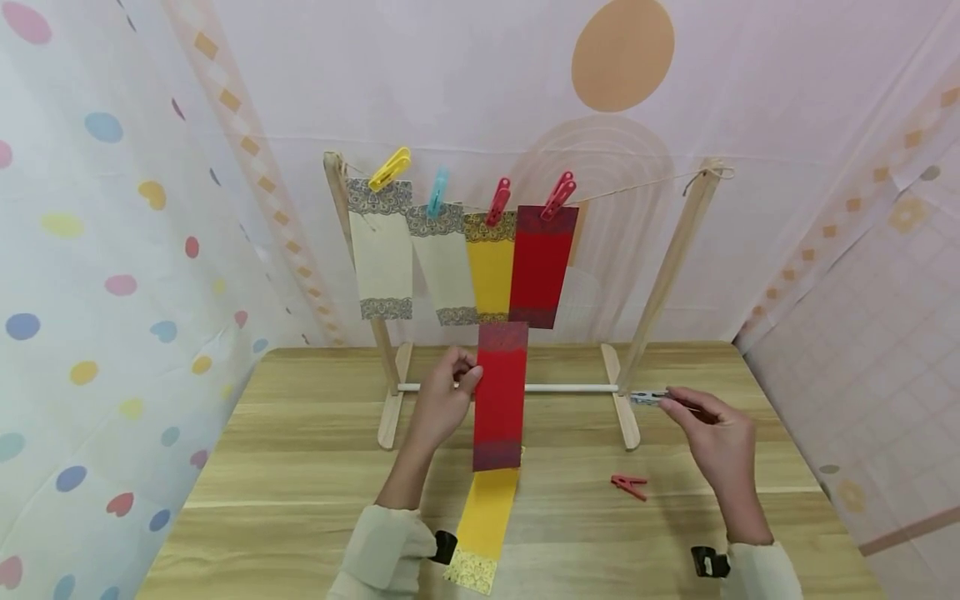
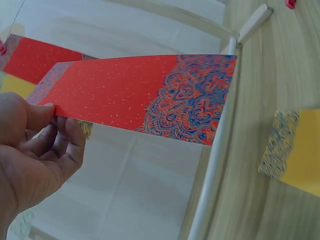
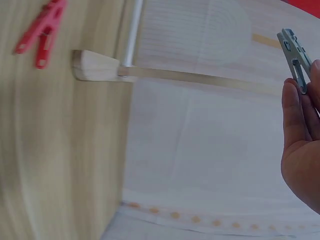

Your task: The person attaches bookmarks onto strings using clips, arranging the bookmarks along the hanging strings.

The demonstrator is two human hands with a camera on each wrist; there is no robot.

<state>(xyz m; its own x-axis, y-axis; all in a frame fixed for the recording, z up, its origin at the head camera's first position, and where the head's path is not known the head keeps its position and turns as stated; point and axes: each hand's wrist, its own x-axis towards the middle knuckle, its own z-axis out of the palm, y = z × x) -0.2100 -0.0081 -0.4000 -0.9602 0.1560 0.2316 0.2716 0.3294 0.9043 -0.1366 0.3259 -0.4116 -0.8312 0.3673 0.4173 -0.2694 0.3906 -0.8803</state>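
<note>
My left hand [image 1: 442,400] pinches the upper left edge of a red card [image 1: 499,396] with dark patterned ends, holding it upright above the table in front of the rack. In the left wrist view the thumb and fingers [image 2: 47,135] pinch the red card [image 2: 135,95] by its edge. My right hand [image 1: 716,442] pinches a pale blue-grey clothespin [image 1: 648,397] near the rack's right foot; the right wrist view shows that clothespin [image 3: 295,57] between the fingertips. A wooden rack [image 1: 675,250] carries a string with several pegged cards.
A yellow card [image 1: 483,521] lies flat on the wooden table [image 1: 300,467] under the red one. A red clothespin [image 1: 628,486] lies on the table right of it. Yellow, blue and red pegs hold the hanging cards [image 1: 465,258]. Patterned fabric walls enclose the table.
</note>
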